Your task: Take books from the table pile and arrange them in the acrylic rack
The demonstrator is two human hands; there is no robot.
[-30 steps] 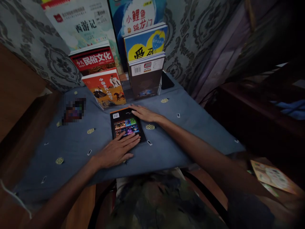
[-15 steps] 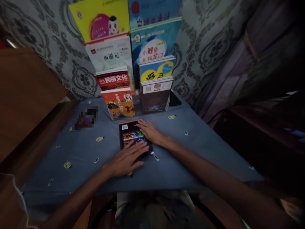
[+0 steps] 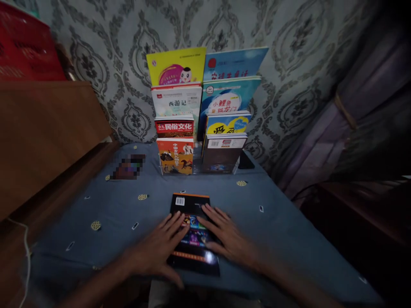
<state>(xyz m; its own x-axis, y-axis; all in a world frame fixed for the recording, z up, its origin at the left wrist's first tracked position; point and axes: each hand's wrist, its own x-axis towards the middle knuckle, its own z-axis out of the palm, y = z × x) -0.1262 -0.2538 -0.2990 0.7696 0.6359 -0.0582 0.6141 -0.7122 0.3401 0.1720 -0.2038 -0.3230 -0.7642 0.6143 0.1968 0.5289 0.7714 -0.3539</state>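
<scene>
A black book point(image 3: 192, 266) with a barcode and small colourful pictures on its cover lies flat near the front edge of the table. Over its left side rests my left hand point(image 3: 160, 244), fingers spread and pointing forward, thumb stretched toward the lower edge. My right hand point(image 3: 229, 233) lies across the book's right side, its fingers also spread. Neither hand grips anything. Beyond the book, several upright books stand in a clear rack in two columns; an orange book point(image 3: 176, 158) is at the front left and a dark book point(image 3: 223, 156) at the front right.
A dark flat object point(image 3: 246, 161) lies beside the rack's right side. A pixelated item point(image 3: 128, 167) is on the blue tablecloth point(image 3: 115, 214) at left. A wooden cabinet point(image 3: 48, 128) borders the left, with a white cable point(image 3: 26, 252). Curtains point(image 3: 349, 107) hang at right.
The view has tilted up, so the books sit lower in the picture. My left hand has shifted forward on the black book, and both hands now lie spread on either side of it.
</scene>
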